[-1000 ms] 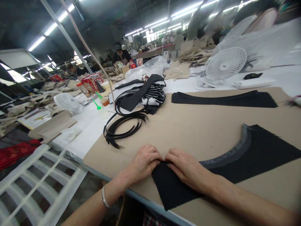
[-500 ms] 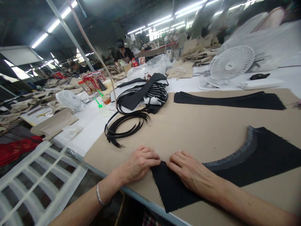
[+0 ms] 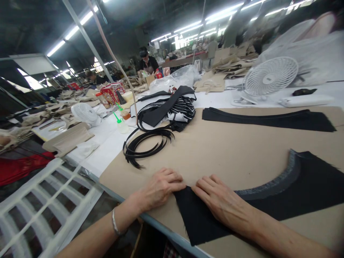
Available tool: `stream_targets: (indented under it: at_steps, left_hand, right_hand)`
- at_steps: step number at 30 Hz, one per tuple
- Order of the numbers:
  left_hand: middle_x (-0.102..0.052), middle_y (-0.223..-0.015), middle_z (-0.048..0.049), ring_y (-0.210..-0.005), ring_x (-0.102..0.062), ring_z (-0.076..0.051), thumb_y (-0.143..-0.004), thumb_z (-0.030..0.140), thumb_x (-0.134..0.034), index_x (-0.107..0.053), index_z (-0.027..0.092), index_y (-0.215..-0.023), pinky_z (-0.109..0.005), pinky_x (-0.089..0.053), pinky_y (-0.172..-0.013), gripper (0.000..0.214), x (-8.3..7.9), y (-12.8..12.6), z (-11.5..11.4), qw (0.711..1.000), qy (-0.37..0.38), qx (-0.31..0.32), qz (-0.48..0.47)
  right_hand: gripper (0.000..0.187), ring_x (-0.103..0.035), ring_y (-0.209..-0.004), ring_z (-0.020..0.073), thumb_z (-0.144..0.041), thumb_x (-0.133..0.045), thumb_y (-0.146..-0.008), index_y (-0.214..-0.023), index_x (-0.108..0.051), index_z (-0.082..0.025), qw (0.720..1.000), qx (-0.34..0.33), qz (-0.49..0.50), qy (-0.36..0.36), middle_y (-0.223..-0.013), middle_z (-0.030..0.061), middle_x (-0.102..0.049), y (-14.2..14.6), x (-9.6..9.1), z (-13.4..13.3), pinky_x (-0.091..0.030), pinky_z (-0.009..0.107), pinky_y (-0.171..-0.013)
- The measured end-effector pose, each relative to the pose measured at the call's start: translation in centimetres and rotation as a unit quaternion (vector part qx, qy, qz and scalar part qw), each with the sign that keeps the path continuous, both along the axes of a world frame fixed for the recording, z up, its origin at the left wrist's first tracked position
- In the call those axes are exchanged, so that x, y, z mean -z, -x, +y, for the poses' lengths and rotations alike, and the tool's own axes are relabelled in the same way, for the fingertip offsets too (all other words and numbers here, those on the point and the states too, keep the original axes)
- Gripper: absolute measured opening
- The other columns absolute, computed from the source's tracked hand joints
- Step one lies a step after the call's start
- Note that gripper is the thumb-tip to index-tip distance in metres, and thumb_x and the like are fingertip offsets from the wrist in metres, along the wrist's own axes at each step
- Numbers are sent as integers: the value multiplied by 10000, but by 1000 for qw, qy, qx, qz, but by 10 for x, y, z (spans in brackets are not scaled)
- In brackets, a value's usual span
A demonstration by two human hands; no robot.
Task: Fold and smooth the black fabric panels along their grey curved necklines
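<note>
A black fabric piece (image 3: 285, 202) with a curved, grey-edged strip along its inner side lies on the brown board (image 3: 228, 150). My left hand (image 3: 161, 188) pinches its upper left corner, thumb and fingers together at the edge. Just to the right, my right hand (image 3: 220, 197) presses down on the same edge with curled fingers, its forearm crossing over the cloth. A small gap separates the two hands. Part of the fabric is hidden under my right hand and wrist.
Coiled black strips (image 3: 147, 147) lie beyond my left hand, beside a pile of dark pieces (image 3: 166, 109). A long black fabric strip (image 3: 266, 118) rests farther back. Behind it stands a white fan (image 3: 271, 77). Green-tipped bottles (image 3: 122, 125) and a white rack (image 3: 40, 208) are at left.
The camera view has turned slightly, so the surroundings sit a little farther right and lower. Both hands stay at the same fabric edge with hardly any movement.
</note>
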State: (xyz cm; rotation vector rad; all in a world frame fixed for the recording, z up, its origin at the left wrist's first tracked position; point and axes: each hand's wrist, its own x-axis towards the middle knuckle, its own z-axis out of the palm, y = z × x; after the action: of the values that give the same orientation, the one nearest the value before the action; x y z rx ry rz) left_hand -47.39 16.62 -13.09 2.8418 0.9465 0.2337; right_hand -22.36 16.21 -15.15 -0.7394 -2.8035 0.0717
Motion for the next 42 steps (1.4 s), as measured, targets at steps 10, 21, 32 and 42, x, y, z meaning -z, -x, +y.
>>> stream_targets:
  at_steps: [10, 21, 32, 42]
  left_hand:
    - [-641, -1006, -53, -949, -552, -179, -910, 59, -360, -544, 191, -1179, -349, -403, -868, 352, 7, -46, -29, 979, -4, -126, -161]
    - [-608, -958, -30, -949, -536, -191, -808, -11, -405, -622, 223, -1043, -366, -368, -850, 397, 4, -70, -33, 956, 85, -221, -172]
    - [-628, -944, -16, -972, -526, -206, -767, 12, -490, -648, 217, -943, -401, -367, -886, 313, -3, -90, -24, 962, 119, -224, -98]
    - [-621, -872, -42, -897, -523, -198, -776, -47, -400, -696, 192, -905, -329, -459, -797, 402, -5, -100, -22, 962, 124, -207, -129]
  right_hand:
    - [169, -474, -814, 197, -44, -477, -881, -966, -529, -180, 998, 34, 18, 47, -914, 35, -548, -1, -6, 1, -346, 359, -809]
    - [185, -554, -882, 222, -297, -659, -829, -937, -545, -201, 976, 91, -4, 199, -949, 37, -613, -24, -32, 16, -344, 404, -850]
    - [91, -604, -821, 205, -207, -650, -778, -857, -603, -204, 962, 97, -31, 255, -845, 17, -661, -32, -41, 24, -384, 327, -775]
    - [101, -573, -818, 177, -158, -642, -773, -855, -601, -200, 966, 82, 32, 244, -856, 5, -636, -44, -27, 23, -391, 292, -752]
